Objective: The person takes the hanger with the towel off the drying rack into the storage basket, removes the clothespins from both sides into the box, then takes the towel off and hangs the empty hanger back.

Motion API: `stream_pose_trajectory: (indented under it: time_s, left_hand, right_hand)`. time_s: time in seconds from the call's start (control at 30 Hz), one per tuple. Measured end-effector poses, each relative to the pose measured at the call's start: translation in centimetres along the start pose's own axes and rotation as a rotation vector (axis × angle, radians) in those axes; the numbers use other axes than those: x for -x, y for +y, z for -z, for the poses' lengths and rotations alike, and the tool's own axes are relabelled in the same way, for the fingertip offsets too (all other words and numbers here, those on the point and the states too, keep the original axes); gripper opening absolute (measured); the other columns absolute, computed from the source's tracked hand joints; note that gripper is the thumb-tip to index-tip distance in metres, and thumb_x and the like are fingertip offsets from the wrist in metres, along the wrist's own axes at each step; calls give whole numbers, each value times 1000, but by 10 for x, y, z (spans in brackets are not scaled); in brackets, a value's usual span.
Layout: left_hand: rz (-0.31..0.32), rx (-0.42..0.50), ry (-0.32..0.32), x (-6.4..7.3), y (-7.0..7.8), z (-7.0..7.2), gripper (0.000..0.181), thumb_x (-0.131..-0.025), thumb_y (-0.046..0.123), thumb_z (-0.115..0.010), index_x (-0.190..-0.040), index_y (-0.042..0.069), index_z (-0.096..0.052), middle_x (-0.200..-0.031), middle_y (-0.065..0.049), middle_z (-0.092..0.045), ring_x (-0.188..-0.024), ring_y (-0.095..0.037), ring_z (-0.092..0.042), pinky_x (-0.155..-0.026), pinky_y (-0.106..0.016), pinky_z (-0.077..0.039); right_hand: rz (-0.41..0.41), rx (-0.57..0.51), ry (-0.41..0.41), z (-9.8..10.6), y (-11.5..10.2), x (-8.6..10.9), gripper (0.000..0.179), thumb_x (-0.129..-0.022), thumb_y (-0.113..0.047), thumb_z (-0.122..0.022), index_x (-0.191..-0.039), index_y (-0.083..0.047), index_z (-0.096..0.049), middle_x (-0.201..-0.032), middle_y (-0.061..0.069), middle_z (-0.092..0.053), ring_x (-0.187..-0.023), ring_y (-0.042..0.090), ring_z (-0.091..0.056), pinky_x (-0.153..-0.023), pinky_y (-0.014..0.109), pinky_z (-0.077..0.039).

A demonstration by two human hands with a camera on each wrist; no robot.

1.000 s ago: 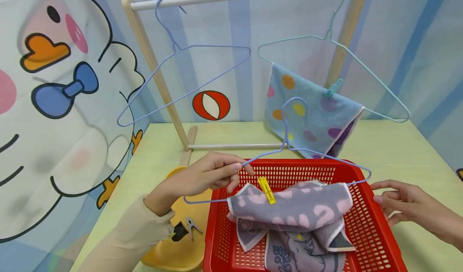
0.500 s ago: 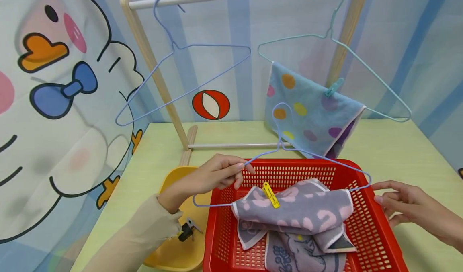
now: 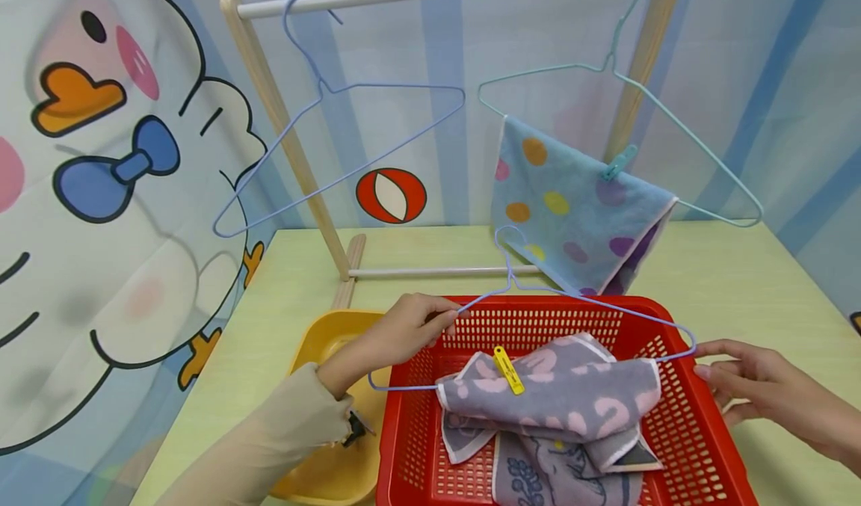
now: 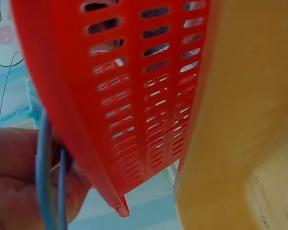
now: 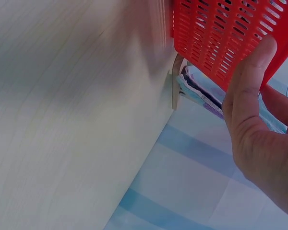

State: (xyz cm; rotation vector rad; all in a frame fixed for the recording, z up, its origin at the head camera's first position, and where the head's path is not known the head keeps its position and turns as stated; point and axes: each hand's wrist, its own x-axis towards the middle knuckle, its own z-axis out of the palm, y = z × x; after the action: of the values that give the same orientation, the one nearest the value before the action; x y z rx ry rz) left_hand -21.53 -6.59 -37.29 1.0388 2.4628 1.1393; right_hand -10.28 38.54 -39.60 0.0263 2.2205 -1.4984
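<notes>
Head view showed the left hand [image 3: 405,332] pinching one shoulder of a purple hanger [image 3: 510,276]; its grey-and-pink towel [image 3: 551,401], yellow peg [image 3: 508,370] attached, lay over the red basket [image 3: 713,409]. The right hand [image 3: 763,386], fingers loosely extended, touched the basket's outer side.

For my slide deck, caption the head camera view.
The left hand pinches a lavender hanger bearing a gray-and-pink towel and yellow clothespin at a red perforated basket.
</notes>
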Motion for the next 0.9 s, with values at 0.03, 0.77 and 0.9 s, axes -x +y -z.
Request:
stream_pose_trajectory:
  time_s: [0.03, 0.77, 0.9]
  left_hand:
    - [10, -18, 4, 0, 0, -1, 25, -106, 12, -49, -108, -1, -70, -70, -2, -57, -58, -15, -54, -59, -24, -45]
    - [6, -162, 72, -6, 22, -7, 32, -100, 18, -63, -128, 3, -66, -114, -7, -66, -101, -19, -62, -87, -35, -54]
    - [21, -106, -51, -7, 31, -10, 38, -103, 27, -59, -131, 2, -63, -112, -4, -70, -95, -13, -63, -84, -29, -53]
  right_hand:
    - [-4, 0, 2, 0, 0, 0, 61, -108, -24, -47, -139, 22, -20, -101, 11, -71, -81, 30, -69, -72, 43, -60]
    - [1, -12, 4, -2, 2, 0, 60, -109, -25, -44, -139, 22, -21, -102, 10, -71, -82, 30, -70, -72, 44, -60]
    - [6, -23, -5, -2, 3, 0, 59, -109, -24, -43, -138, 22, -21, -102, 10, -71, -83, 30, -70, -72, 43, -60]
